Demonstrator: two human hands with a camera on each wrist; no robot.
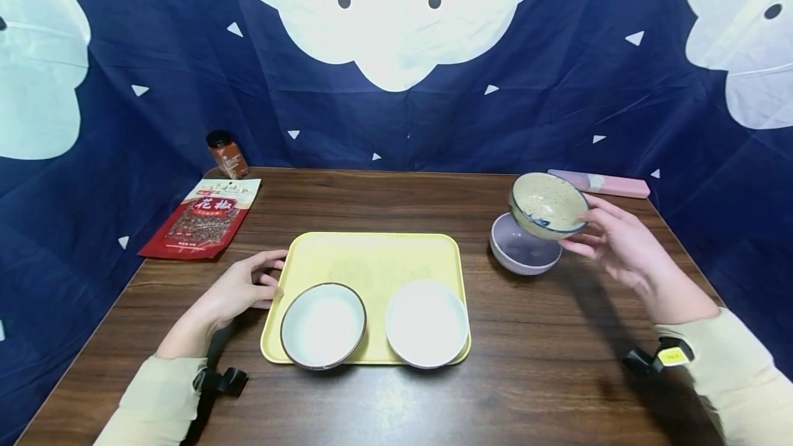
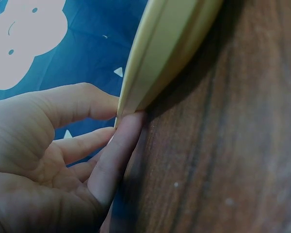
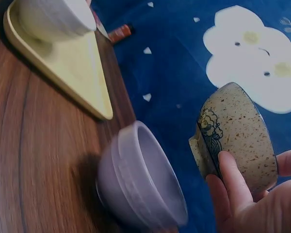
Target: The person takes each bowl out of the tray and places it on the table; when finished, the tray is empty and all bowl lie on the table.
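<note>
In my right hand (image 1: 619,243) is a speckled beige bowl (image 3: 237,131) with a dark blue flower pattern, gripped by its side and foot and tilted. It is held above a purple bowl (image 1: 523,253), which stands on the table to the right of the yellow tray (image 1: 372,253). My left hand (image 1: 238,288) pinches the tray's left edge between thumb and fingers, as the left wrist view (image 2: 119,116) shows. On the tray's near half sit a pale bowl with a dark rim (image 1: 323,325) and, to its right, a white bowl (image 1: 427,324).
At the far left lie a red and white spice bag (image 1: 201,219) and a brown jar with a black lid (image 1: 228,155). A long pink box (image 1: 610,184) lies along the back right table edge. Dark blue cloth (image 1: 372,129) hangs behind the wooden table (image 1: 396,405).
</note>
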